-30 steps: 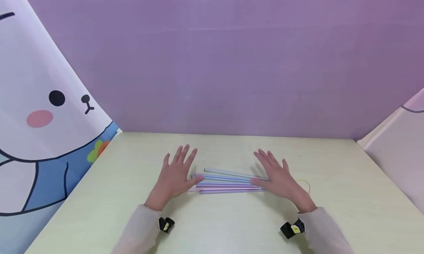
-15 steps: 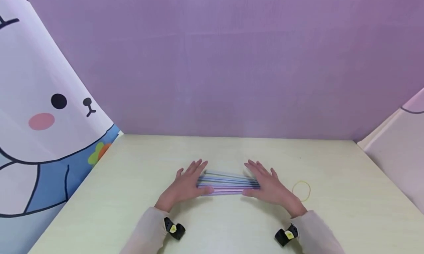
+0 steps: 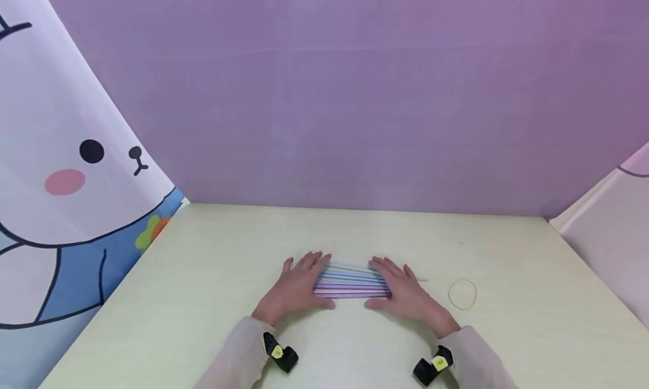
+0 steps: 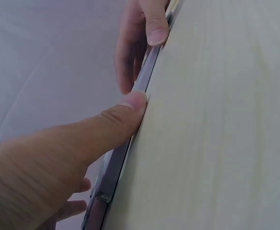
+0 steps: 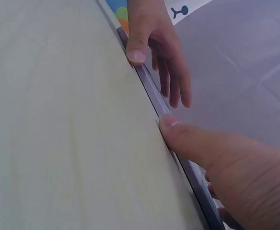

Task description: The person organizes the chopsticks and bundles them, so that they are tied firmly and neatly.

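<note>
Several thin straws [image 3: 350,286], tinted pale blue, green and purple, lie side by side across the table in the head view. My left hand [image 3: 299,289] spans their left part, its thumb along the near edge and fingers toward the far side. Mirroring it, my right hand [image 3: 403,292] spans the right part. Both hands keep their fingers fairly straight. In the left wrist view the left thumb [image 4: 116,122] presses against the nearest straw [image 4: 116,167]. The right wrist view has the right thumb [image 5: 178,134] touching that edge too. Palms hide the straws' ends.
A thin yellow rubber band [image 3: 476,295] lies on the table to the right of my right hand. One pale straw end [image 3: 422,279] sticks out past that hand. The pale wooden table [image 3: 203,248] meets a purple backdrop [image 3: 355,124] behind.
Both hands have come down and inward onto the straws, closer together than before. The straws now lie closer side by side. The rubber band, earlier partly hidden by the right hand, is in full view.
</note>
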Demonstrator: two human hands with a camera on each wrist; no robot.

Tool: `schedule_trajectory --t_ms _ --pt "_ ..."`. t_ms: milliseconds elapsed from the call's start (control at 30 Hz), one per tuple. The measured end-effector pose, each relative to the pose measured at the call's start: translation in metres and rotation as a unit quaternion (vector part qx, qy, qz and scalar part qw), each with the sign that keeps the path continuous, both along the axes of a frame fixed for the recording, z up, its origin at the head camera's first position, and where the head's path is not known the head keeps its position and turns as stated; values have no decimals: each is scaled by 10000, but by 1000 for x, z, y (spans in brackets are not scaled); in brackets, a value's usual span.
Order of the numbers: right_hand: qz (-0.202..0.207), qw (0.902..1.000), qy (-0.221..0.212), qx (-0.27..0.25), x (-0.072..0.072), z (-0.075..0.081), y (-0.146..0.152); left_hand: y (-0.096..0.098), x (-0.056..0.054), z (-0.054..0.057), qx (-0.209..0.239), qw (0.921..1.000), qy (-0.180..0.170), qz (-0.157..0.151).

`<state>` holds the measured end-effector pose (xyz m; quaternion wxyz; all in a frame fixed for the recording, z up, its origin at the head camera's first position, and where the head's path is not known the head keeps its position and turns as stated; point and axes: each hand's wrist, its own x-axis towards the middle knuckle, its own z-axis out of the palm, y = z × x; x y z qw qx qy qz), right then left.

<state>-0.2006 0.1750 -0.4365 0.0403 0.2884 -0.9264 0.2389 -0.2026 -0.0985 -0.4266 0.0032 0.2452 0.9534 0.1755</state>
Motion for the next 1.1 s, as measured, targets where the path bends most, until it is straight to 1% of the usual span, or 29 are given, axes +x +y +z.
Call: schedule_trajectory --t_ms 100,200,300,433,567,733,800,900,1000,1100 --pt "-53 9996 268 46 1 -3 -2 6 0 -1 -118 9996 248 -73" --pt "-124 9990 419 -40 3 -5 -5 10 -1 -3 -235 9984 490 -154" --pt "-148 9980 598 -138 4 -8 -10 13 1 -4 -295 9976 610 -172" --pt "-76 9960 847 -278 4 -10 -16 13 3 -3 -307 9970 707 -70" --pt "-30 9953 911 -324 3 -6 -19 11 4 -2 -284 9964 804 5" --pt "-154 9965 802 -187 0 3 -17 5 1 2 -363 9947 960 86" --pt "-203 9969 760 -91 -2 6 -15 4 0 3 -358 9949 939 88" --pt "-156 9975 686 22 -3 9 -12 3 -2 4 -291 9963 814 -40" --pt "-33 9988 490 68 -5 12 -12 6 -3 5 -222 9976 621 -226" --pt "60 9997 220 79 -6 16 -15 8 -3 7 -213 9983 445 -303"
